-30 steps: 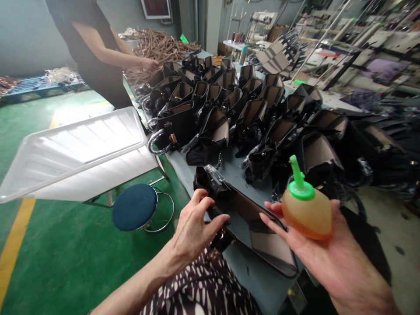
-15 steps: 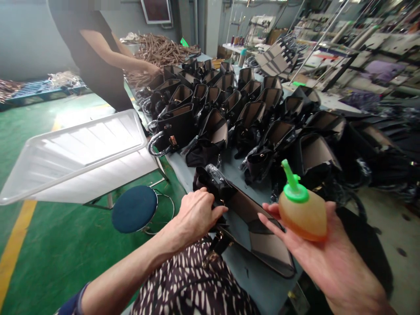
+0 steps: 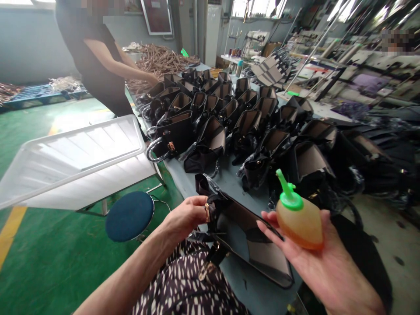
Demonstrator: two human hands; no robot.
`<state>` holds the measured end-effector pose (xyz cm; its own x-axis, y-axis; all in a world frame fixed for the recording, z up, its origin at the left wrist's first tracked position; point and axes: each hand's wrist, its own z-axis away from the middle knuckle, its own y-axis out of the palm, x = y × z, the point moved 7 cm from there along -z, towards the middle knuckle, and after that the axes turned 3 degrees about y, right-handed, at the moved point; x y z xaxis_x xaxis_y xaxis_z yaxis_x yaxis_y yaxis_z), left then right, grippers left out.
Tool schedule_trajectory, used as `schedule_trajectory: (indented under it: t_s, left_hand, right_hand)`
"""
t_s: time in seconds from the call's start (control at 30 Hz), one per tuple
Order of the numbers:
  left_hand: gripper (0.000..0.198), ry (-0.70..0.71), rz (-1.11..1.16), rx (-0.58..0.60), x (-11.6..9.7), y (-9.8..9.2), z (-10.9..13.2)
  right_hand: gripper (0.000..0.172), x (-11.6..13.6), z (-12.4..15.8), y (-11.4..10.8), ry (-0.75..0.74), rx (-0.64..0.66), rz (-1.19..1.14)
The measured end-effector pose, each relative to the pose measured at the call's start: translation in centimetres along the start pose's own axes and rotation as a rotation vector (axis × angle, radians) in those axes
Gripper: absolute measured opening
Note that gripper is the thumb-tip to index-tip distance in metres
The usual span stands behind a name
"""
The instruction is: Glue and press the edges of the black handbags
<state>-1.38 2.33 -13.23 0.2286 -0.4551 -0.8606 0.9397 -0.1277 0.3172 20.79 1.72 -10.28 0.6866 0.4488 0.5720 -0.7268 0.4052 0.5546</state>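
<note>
1. While I look on from a distance, the left hand (image 3: 183, 216), toward 7 o'clock, has its fingers bent and drawn together on a gold-toned fitting (image 3: 207, 213) at the left end of a black handbag (image 3: 267, 258).
2. That handbag lies gaping toward 5 o'clock, tan lining showing, at the near edge of the table (image 3: 229, 179).
3. At 4 o'clock, the right hand (image 3: 324, 264) is palm up, cradling a squeeze bottle (image 3: 299, 222) of amber liquid; two fingers stretch clear of it toward the bag's rim. I cannot see the fingers behind the bottle.
4. I judge the step in hand to be handling the fitting, with the bottle merely kept ready.
5. To my mind, the next move calls for a steady left pinch and the green nozzle (image 3: 285, 181) kept tilted upward, lest a drip reach the lining.
6. More black handbags (image 3: 173, 133) crowd the table toward 12 and 1 o'clock.
7. I can read no brand, label or lettering; the hardware is too small, and the framed wall panel (image 3: 157, 16) at 11 o'clock shows nothing legible.
</note>
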Motion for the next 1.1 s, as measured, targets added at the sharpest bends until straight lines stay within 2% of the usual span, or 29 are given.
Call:
schedule_trajectory:
  t_s: [0.07, 0.13, 0.2, 0.27, 0.33, 0.43, 0.5, 0.53, 0.57, 0.6, 0.67, 0.77, 0.87, 0.93, 1.03, 1.1]
  left_hand:
    - [0.016, -0.008, 0.286, 0.049, 0.1, 0.0, 0.4]
    - [0.019, 0.023, 0.417, 0.089, -0.1, 0.1, 0.7]
    - [0.027, 0.058, 0.393, 0.092, -0.2, 0.3, 0.8]
    - [0.032, 0.079, 0.22, 0.023, 0.0, 0.2, 0.6]
    - [0.031, 0.09, -0.026, -0.114, 0.4, -0.4, 0.4]
    - [0.038, 0.178, -0.39, -0.423, 0.0, -2.0, 0.8]
    - [0.055, 0.343, -0.657, -0.665, -1.6, -2.6, 2.2]
    - [0.06, 0.452, -0.796, -0.757, -2.7, -2.3, 3.1]
    - [0.059, 0.556, -0.92, -0.801, -3.7, -1.6, 3.9]
    - [0.052, 0.641, -1.019, -0.797, -4.5, -0.6, 4.5]
    - [0.034, 0.708, -1.136, -0.678, -5.4, 1.7, 4.7]
    - [0.035, 0.574, -1.272, -0.503, -5.4, 4.3, 3.4]
    - [0.038, 0.427, -1.465, -0.371, -4.5, 5.9, 1.7]
    - [0.032, 0.364, -1.532, -0.341, -4.2, 6.2, 0.8]
    - [0.03, 0.249, -1.561, -0.414, -4.4, 5.6, 0.0]
    - [0.035, 0.187, -1.569, -0.429, -4.5, 5.1, -0.3]
  right_hand:
    - [0.034, 0.0, 0.0, 0.0, 0.002, -0.007, -0.017]
    - [0.033, 0.1, 0.0, 0.0, -0.002, -0.02, -0.02]
    - [0.034, 0.1, 0.0, 0.0, 0.002, -0.038, -0.02]
    - [0.035, 0.0, 0.0, -0.2, 0.013, -0.061, -0.029]
    - [0.035, 0.0, 0.0, -0.4, 0.02, -0.071, -0.036]
    - [0.033, 0.2, 0.0, -0.4, 0.0, -0.036, -0.011]
    - [0.034, 0.3, -0.1, -0.3, -0.023, -0.003, 0.005]
    - [0.034, 0.3, -0.1, -0.2, -0.03, 0.007, 0.008]
    - [0.035, 0.3, 0.0, -0.1, -0.032, 0.01, 0.009]
    - [0.037, 0.3, 0.0, -0.1, -0.032, 0.005, 0.011]
    - [0.039, 0.2, 0.1, -0.1, -0.022, -0.015, 0.01]
    - [0.039, 0.0, 0.2, -0.1, 0.0, -0.018, 0.005]
    - [0.041, 0.1, 0.2, 0.1, -0.014, 0.016, 0.016]
    - [0.041, 0.2, 0.2, 0.1, -0.023, 0.026, 0.025]
    - [0.039, 0.2, 0.1, 0.2, -0.026, 0.017, 0.027]
    - [0.04, 0.2, 0.1, 0.2, -0.037, 0.008, 0.025]
